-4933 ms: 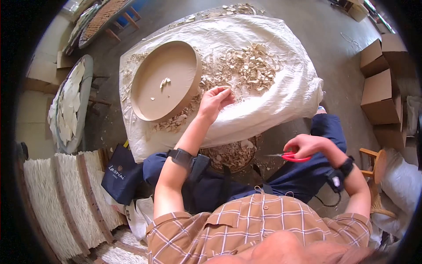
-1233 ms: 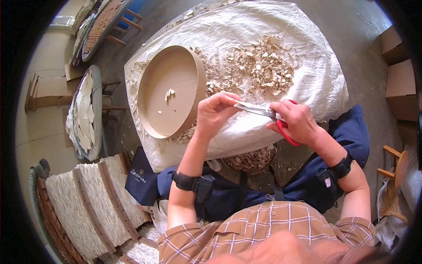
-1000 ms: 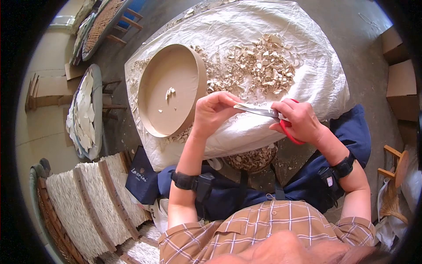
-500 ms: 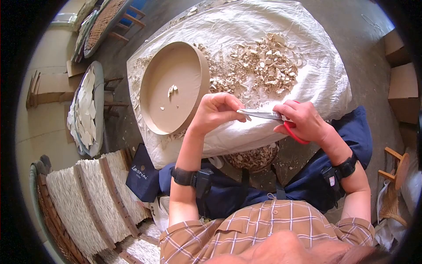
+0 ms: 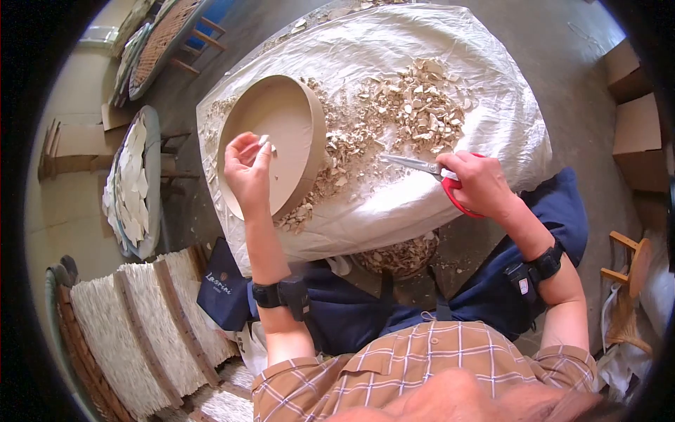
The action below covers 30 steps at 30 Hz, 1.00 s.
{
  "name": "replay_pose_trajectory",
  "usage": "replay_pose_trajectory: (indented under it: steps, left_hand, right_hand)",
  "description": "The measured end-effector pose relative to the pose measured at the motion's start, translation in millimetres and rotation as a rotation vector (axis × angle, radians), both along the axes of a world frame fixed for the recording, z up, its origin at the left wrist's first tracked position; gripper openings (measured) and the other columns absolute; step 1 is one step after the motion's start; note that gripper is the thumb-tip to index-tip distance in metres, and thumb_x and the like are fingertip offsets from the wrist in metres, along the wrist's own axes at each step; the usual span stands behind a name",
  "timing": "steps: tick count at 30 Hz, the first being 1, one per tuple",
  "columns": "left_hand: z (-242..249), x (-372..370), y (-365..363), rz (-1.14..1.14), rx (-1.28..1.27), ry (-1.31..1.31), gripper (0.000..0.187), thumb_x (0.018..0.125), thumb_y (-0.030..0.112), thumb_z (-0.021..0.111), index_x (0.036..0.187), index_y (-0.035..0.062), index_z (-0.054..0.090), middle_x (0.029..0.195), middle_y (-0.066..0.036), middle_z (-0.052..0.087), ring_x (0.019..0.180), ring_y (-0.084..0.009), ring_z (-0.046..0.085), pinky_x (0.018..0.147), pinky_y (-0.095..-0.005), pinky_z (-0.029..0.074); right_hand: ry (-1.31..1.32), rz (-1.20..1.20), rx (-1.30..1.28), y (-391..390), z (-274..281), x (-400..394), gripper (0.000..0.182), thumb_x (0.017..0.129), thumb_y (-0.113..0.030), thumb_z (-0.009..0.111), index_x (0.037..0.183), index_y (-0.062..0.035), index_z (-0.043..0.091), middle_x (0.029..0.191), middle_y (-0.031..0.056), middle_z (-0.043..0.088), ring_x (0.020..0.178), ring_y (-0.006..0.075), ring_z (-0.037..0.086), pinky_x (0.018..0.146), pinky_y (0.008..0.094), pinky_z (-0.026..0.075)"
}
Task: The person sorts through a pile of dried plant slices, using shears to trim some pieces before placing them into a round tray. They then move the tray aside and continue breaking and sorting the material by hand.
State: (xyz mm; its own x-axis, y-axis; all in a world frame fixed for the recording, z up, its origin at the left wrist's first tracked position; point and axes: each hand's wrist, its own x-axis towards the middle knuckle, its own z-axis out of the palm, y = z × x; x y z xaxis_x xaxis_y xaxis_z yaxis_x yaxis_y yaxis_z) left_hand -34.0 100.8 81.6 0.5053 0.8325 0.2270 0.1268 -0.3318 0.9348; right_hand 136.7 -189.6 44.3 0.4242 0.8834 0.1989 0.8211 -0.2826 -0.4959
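My left hand (image 5: 247, 169) is over the round, shallow tan tray (image 5: 315, 151), its thumb and fingers pinching a small off-white piece (image 5: 264, 140). A few other small pieces on the tray's floor are partly hidden behind the fingers. Scissors (image 5: 411, 164) with red handles are in my right hand (image 5: 478, 181), their blades pointing left over the white cloth (image 5: 394, 211). Close beyond the blades lies a heap of dry, cream-coloured chips (image 5: 425, 105), spread toward the tray.
Below the cloth's near edge, between my legs, a container holds more chips (image 5: 401, 254). A dark blue bag (image 5: 221, 285) stands left of my lap. Stacked racks of pale strips (image 5: 126, 330) fill the lower left. Cardboard boxes (image 5: 638, 126) and a wooden stool (image 5: 636, 267) stand right.
My left hand has moved left from the scissor tips to above the tray, with the small piece between its fingers. The scissors have shifted slightly left and up in my right hand.
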Motion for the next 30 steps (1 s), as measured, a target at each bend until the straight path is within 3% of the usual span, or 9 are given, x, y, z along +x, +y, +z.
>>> replay_pose_trajectory:
  steps: [1, 5, 9, 11, 15, 17, 20, 24, 30]
  left_hand:
    - [-0.8, 0.2, 1.1, 0.174, 0.274, 0.107, 0.018, 0.076, -0.002, 0.058, 0.094, -0.0008, 0.054, 0.082, -0.008, 0.060, 0.071, -0.0149, 0.059, 0.066, -0.0225, 0.048]
    - [-1.5, 9.2, -15.7, 0.070, 0.125, -0.139, 0.020, 0.076, 0.000, 0.060, 0.096, 0.0012, 0.056, 0.084, -0.006, 0.059, 0.074, -0.0135, 0.058, 0.064, -0.0213, 0.047]
    - [-5.8, 20.3, -51.8, -0.350, 0.351, 0.035, 0.010, 0.076, 0.001, 0.059, 0.086, 0.0025, 0.061, 0.085, -0.007, 0.060, 0.072, -0.0125, 0.058, 0.062, -0.0228, 0.048]
    - [-17.3, 34.6, -67.1, -0.436, 0.310, 0.168, 0.010, 0.076, 0.002, 0.058, 0.086, 0.0004, 0.062, 0.084, -0.009, 0.060, 0.070, -0.0138, 0.059, 0.062, -0.0234, 0.048]
    - [-48.2, 88.6, -67.8, -0.446, 0.282, 0.240, 0.011, 0.078, 0.006, 0.057, 0.086, 0.0006, 0.062, 0.085, -0.012, 0.061, 0.072, -0.0186, 0.060, 0.062, -0.0267, 0.048]
    - [-68.4, 115.8, -60.0, -0.280, 0.394, 0.393, 0.013, 0.079, 0.013, 0.056, 0.084, 0.0025, 0.061, 0.085, -0.012, 0.061, 0.073, -0.0230, 0.060, 0.064, -0.0325, 0.047]
    - [-101.1, 149.4, -47.6, -0.150, 0.360, 0.505, 0.016, 0.079, 0.021, 0.057, 0.082, 0.0053, 0.061, 0.082, -0.011, 0.062, 0.072, -0.0254, 0.059, 0.066, -0.0364, 0.045]
    - [-100.4, 168.3, -55.6, -0.108, 0.329, 0.679, 0.018, 0.076, 0.026, 0.061, 0.081, 0.0093, 0.062, 0.077, -0.007, 0.063, 0.072, -0.0229, 0.060, 0.066, -0.0345, 0.046]
    - [-106.2, 171.4, -56.1, -0.136, 0.285, 0.538, 0.012, 0.072, 0.021, 0.063, 0.075, 0.0101, 0.064, 0.070, -0.004, 0.063, 0.067, -0.0183, 0.060, 0.063, -0.0324, 0.046]
  right_hand:
    - [-0.017, -0.044, -0.033, -0.2, -0.6, -0.3, 0.023, 0.068, -0.014, 0.060, 0.090, -0.0105, 0.055, 0.076, 0.0088, 0.058, 0.067, 0.0268, 0.058, 0.057, 0.0367, 0.047]
    - [-0.097, -0.226, -0.084, -2.4, 1.2, 17.2, 0.024, 0.070, -0.015, 0.057, 0.094, -0.0102, 0.054, 0.078, 0.0095, 0.058, 0.070, 0.0271, 0.059, 0.060, 0.0378, 0.046]
    - [-0.052, -0.398, 0.029, -9.7, 7.8, 33.0, 0.026, 0.071, -0.015, 0.056, 0.096, -0.0108, 0.053, 0.083, 0.0102, 0.059, 0.075, 0.0275, 0.059, 0.062, 0.0372, 0.046]
    - [-0.047, -0.423, 0.035, -12.5, 11.1, 35.0, 0.026, 0.071, -0.016, 0.057, 0.097, -0.0107, 0.053, 0.083, 0.0100, 0.059, 0.074, 0.0276, 0.059, 0.062, 0.0372, 0.046]
    - [-0.054, -0.407, 0.052, -15.6, 17.2, 33.3, 0.027, 0.070, -0.017, 0.059, 0.096, -0.0111, 0.054, 0.083, 0.0093, 0.060, 0.072, 0.0275, 0.060, 0.060, 0.0370, 0.047]
    - [-0.063, -0.388, 0.070, -18.3, 19.0, 34.1, 0.027, 0.070, -0.017, 0.059, 0.095, -0.0107, 0.054, 0.083, 0.0088, 0.060, 0.072, 0.0269, 0.060, 0.060, 0.0362, 0.048]
    - [-0.058, -0.402, 0.069, -22.3, 22.9, 35.6, 0.028, 0.069, -0.017, 0.059, 0.095, -0.0103, 0.054, 0.083, 0.0087, 0.060, 0.072, 0.0265, 0.060, 0.060, 0.0358, 0.048]
    - [-0.016, -0.412, 0.069, -26.4, 30.8, 37.8, 0.030, 0.068, -0.010, 0.058, 0.097, -0.0122, 0.053, 0.082, 0.0087, 0.060, 0.073, 0.0276, 0.059, 0.061, 0.0359, 0.047]
    - [-0.061, -0.399, 0.033, -26.3, 32.6, 37.5, 0.030, 0.067, -0.015, 0.059, 0.096, -0.0095, 0.054, 0.082, 0.0086, 0.059, 0.071, 0.0257, 0.059, 0.061, 0.0353, 0.048]
